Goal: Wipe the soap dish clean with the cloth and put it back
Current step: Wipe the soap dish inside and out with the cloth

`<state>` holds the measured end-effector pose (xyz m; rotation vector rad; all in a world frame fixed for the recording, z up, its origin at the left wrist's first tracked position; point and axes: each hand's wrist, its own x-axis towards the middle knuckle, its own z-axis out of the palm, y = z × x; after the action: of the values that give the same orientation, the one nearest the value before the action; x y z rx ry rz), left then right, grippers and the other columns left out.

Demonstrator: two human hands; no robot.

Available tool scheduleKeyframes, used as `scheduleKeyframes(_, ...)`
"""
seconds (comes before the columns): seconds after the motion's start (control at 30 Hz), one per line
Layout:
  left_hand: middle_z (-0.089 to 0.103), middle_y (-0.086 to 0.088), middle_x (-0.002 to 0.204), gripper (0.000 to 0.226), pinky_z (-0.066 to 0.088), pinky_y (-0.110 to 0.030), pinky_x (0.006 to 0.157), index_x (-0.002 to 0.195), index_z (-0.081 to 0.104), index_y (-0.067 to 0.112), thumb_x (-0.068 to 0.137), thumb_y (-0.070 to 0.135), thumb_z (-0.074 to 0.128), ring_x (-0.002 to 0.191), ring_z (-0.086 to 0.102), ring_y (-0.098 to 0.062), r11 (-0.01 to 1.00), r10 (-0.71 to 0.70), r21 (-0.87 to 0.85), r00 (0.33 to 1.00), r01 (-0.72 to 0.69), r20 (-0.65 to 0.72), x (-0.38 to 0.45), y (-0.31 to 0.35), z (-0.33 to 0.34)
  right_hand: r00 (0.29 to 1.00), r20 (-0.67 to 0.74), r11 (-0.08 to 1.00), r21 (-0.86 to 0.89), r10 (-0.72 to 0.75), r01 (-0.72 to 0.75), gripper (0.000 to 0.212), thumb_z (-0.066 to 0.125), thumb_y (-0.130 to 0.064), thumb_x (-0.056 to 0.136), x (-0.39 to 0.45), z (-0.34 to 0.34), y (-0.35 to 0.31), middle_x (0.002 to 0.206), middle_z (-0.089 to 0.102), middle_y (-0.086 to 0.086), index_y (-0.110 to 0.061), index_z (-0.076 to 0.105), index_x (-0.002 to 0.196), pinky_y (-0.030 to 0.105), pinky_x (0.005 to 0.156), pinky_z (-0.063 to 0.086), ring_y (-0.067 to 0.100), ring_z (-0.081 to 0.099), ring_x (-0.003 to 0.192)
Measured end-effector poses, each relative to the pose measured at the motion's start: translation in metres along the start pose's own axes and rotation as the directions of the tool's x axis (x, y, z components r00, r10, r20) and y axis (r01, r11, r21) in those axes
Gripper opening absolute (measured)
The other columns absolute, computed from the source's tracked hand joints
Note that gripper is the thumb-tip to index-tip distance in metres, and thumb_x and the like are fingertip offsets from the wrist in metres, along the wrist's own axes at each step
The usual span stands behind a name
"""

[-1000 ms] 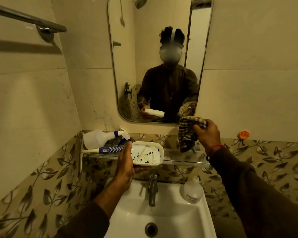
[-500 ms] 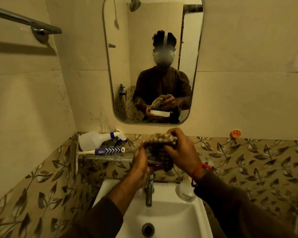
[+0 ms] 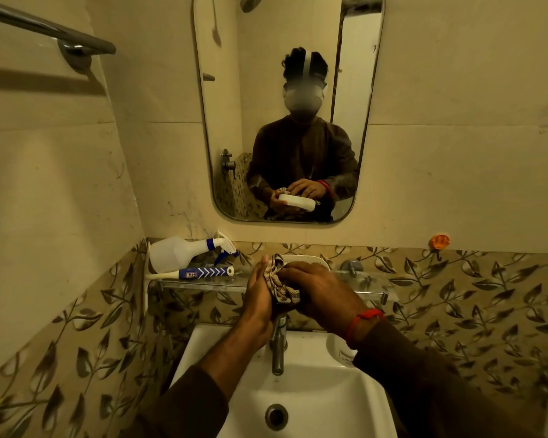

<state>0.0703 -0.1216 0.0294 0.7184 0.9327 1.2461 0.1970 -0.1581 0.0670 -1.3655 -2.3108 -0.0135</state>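
Nearest, a white basin (image 3: 355,403) with a steel tap (image 3: 278,346) rising at its back edge. Just above the tap, both hands meeting: left hand (image 3: 260,295) cupped under and around the left end of the white soap dish (image 3: 307,259), grasping it; right hand (image 3: 317,289) clenched on the checked cloth (image 3: 282,286), pressing it down into the dish. Only the dish's far rim visible past the knuckles, long axis running left to right, roughly level, held in front of the glass shelf (image 3: 203,281). Cloth bunched between the two palms. Behind, on the shelf's left part, a spray bottle (image 3: 174,256) and a toothbrush (image 3: 196,274); bare shelf directly beyond the dish, probably its place. Farthest, the mirror (image 3: 285,90).
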Motion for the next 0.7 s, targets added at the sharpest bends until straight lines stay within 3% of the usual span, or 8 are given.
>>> scheduleKeyframes(0.1, 0.077, -0.014, 0.105, 0.044, 0.063, -0.048, 0.075, 0.119, 0.070, 0.017, 0.101, 0.050, 0.046, 0.095, 0.075, -0.030, 0.999, 0.039, -0.003, 0.999, -0.040, -0.009, -0.003, -0.002, 0.004, 0.999, -0.009, 0.998, -0.046, 0.050, -0.051, 0.061, 0.070, -0.023, 0.083, 0.002, -0.005, -0.005, 0.145, 0.045, 0.004, -0.020, 0.047, 0.140, 0.033, 0.104, 0.038, 0.025, 0.042, 0.129)
scheduleKeyframes(0.27, 0.076, -0.010, 0.109, 0.044, 0.062, -0.054, 0.078, 0.121, 0.069, 0.024, 0.099, 0.056, 0.046, 0.098, 0.074, -0.028, 0.992, 0.096, 0.091, 0.993, -0.090, -0.068, -0.005, -0.005, 0.005, 0.990, -0.116, 0.992, -0.090, 0.081, -0.091, 0.060, 0.074, -0.026, 0.080, 0.004, 0.008, -0.014, 0.133, 0.053, 0.009, -0.017, 0.052, 0.135, 0.036, 0.095, 0.047, 0.029, 0.052, 0.118)
scheduleKeyframes(0.37, 0.075, -0.008, 0.110, 0.047, 0.061, -0.055, 0.083, 0.120, 0.068, 0.026, 0.098, 0.060, 0.043, 0.098, 0.073, -0.027, 0.981, 0.143, 0.146, 0.984, -0.127, -0.104, -0.004, -0.003, -0.001, 1.000, -0.022, 0.999, -0.052, 0.006, -0.008, 0.060, 0.072, -0.034, 0.081, 0.006, 0.004, -0.014, 0.138, 0.047, 0.009, -0.018, 0.052, 0.135, 0.034, 0.099, 0.044, 0.027, 0.048, 0.122)
scheduleKeyframes(0.5, 0.075, -0.008, 0.108, 0.040, 0.060, -0.056, 0.084, 0.108, 0.070, 0.032, 0.099, 0.059, 0.041, 0.097, 0.074, -0.029, 0.961, 0.181, 0.223, 0.982, -0.166, -0.050, -0.005, 0.004, -0.005, 0.982, 0.130, 0.990, -0.029, -0.136, 0.141, 0.047, 0.072, -0.030, 0.083, 0.006, -0.006, -0.006, 0.135, 0.044, 0.010, -0.022, 0.059, 0.127, 0.029, 0.095, 0.048, 0.026, 0.050, 0.117)
scheduleKeyframes(0.63, 0.073, -0.008, 0.113, 0.041, 0.060, -0.057, 0.085, 0.114, 0.068, 0.031, 0.102, 0.056, 0.038, 0.101, 0.071, -0.028, 0.920, 0.188, 0.348, 0.982, -0.181, 0.015, -0.009, 0.008, -0.006, 0.954, 0.250, 0.969, -0.140, -0.166, 0.205, 0.045, 0.069, -0.027, 0.085, 0.005, -0.015, -0.008, 0.137, 0.040, 0.011, -0.024, 0.057, 0.129, 0.028, 0.092, 0.047, 0.026, 0.049, 0.117)
scheduleKeyframes(0.7, 0.070, -0.004, 0.111, 0.034, 0.060, -0.057, 0.085, 0.106, 0.066, 0.038, 0.102, 0.056, 0.038, 0.102, 0.069, -0.026, 0.890, 0.184, 0.417, 0.982, -0.184, 0.040, -0.010, 0.008, -0.007, 0.937, 0.298, 0.952, -0.186, -0.181, 0.243, 0.044, 0.067, -0.026, 0.088, 0.002, -0.018, -0.009, 0.137, 0.040, 0.012, -0.022, 0.056, 0.130, 0.028, 0.091, 0.046, 0.026, 0.049, 0.116)
